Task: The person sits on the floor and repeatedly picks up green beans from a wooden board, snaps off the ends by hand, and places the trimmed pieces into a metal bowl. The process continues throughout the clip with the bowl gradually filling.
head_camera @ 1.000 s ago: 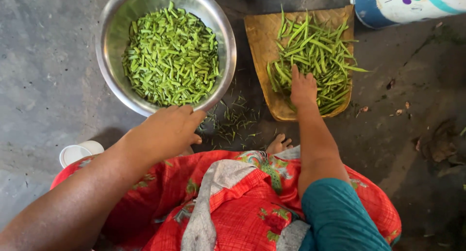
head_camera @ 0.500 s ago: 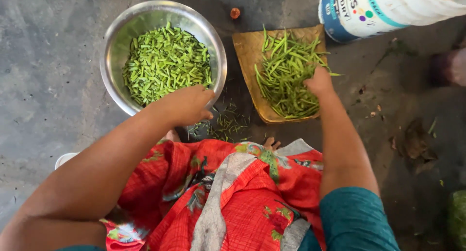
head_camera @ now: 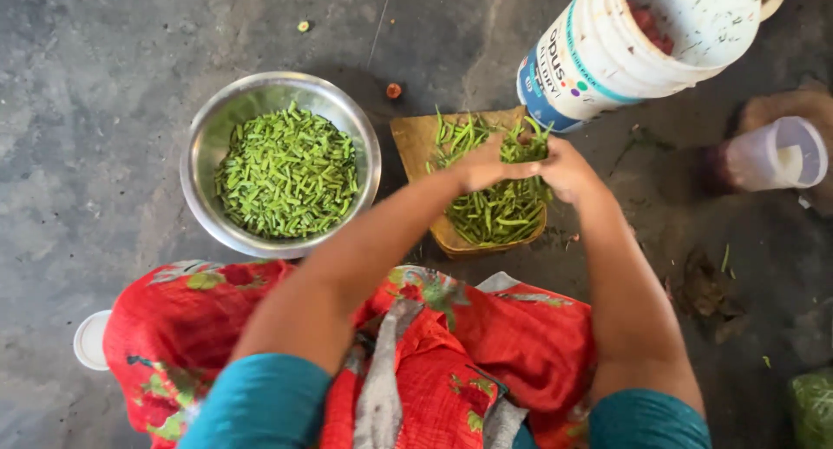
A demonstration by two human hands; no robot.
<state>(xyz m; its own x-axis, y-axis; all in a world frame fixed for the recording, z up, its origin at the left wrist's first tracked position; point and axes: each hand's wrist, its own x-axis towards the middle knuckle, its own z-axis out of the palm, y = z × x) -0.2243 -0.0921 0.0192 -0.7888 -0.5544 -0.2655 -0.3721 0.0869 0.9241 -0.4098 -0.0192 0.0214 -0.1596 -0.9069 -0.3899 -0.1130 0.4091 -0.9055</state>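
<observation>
Both hands (head_camera: 525, 164) gather whole beans (head_camera: 499, 210), long axes pointing away.

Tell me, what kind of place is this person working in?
Probably a home kitchen floor or yard: bare grey concrete floor, a round steel bowl of chopped green beans, a wooden board piled with whole green beans, and a white plastic bucket.

Short teal sleeves (head_camera: 252, 397), bare forearms, red floral garment (head_camera: 451, 362) over lap
</observation>
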